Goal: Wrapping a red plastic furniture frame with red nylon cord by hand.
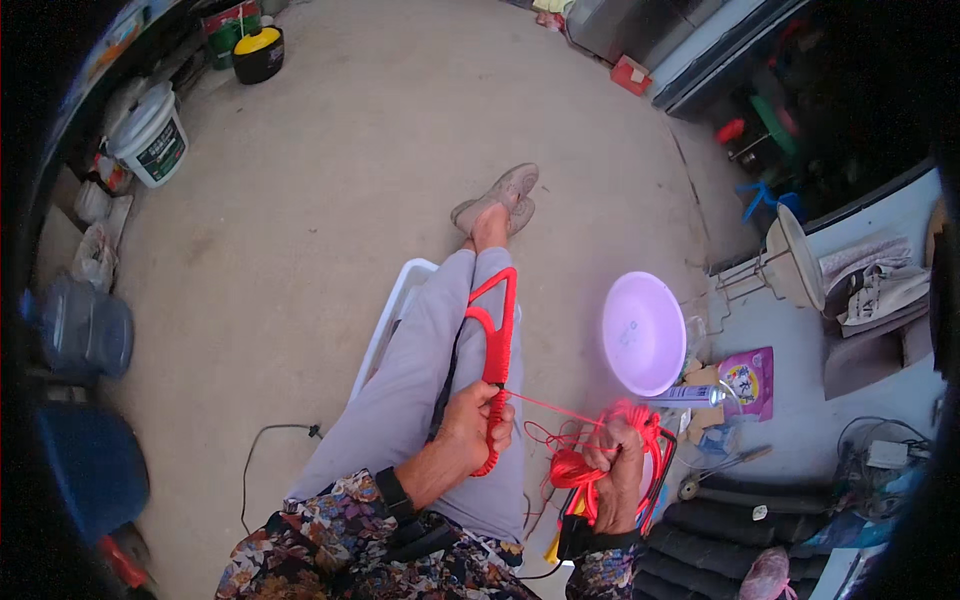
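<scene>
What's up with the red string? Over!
Left grip: closed on red holder. Right grip: closed on red string. Some string loops loosely between. Purple basin just beyond right grip, seemingly clear.

The beige floor (330, 150) carries a white bucket (148, 135) and a black-and-yellow tub (258, 58). A dark cable (314, 431) curves across it, lower left.

Dark printed label (162, 153) on white bucket (146, 133), lettering (742, 382) on purple packet (765, 372), none legible

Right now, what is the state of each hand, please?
Left hand: closed, holding the red frame near its lower end.
Right hand: closed, holding red cord.
</scene>
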Tool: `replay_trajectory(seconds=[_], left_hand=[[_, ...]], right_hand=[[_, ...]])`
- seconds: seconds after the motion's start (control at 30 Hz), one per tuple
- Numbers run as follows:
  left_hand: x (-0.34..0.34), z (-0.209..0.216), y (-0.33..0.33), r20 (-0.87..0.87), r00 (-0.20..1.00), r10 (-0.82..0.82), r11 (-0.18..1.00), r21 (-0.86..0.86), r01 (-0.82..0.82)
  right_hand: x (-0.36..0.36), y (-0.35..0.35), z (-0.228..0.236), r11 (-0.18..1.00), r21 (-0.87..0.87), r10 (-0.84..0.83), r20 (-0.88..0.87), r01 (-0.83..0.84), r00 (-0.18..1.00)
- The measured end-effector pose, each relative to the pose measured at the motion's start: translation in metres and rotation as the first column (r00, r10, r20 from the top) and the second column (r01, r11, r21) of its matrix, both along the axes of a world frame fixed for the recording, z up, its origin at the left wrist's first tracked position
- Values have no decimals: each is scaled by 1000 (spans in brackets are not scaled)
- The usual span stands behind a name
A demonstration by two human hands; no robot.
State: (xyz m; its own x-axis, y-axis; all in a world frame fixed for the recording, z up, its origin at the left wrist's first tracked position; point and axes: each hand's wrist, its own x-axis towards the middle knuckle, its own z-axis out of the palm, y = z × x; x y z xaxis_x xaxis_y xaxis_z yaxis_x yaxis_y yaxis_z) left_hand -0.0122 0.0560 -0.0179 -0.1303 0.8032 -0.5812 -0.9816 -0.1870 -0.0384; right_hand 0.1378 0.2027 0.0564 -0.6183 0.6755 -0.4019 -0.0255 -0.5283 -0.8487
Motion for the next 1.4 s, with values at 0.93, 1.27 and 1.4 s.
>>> replay_trajectory(seconds=[0.93, 1.27, 1.4], left_hand=[[-73, 33, -1, -987, -119, -104, 968, -73, -239], [-26, -8, -22, -697, 713, -80, 930, -310, -198], [-15, 2, -22, -675, 715, -181, 920, -374, -120]], right_hand=[[-151, -4, 7, -338, 738, 166, 657, -584, 735], [-83, -28, -54, 577, 647, 302, 397, -497, 867], [-64, -29, -66, 731, 328, 486, 366, -599, 794]])
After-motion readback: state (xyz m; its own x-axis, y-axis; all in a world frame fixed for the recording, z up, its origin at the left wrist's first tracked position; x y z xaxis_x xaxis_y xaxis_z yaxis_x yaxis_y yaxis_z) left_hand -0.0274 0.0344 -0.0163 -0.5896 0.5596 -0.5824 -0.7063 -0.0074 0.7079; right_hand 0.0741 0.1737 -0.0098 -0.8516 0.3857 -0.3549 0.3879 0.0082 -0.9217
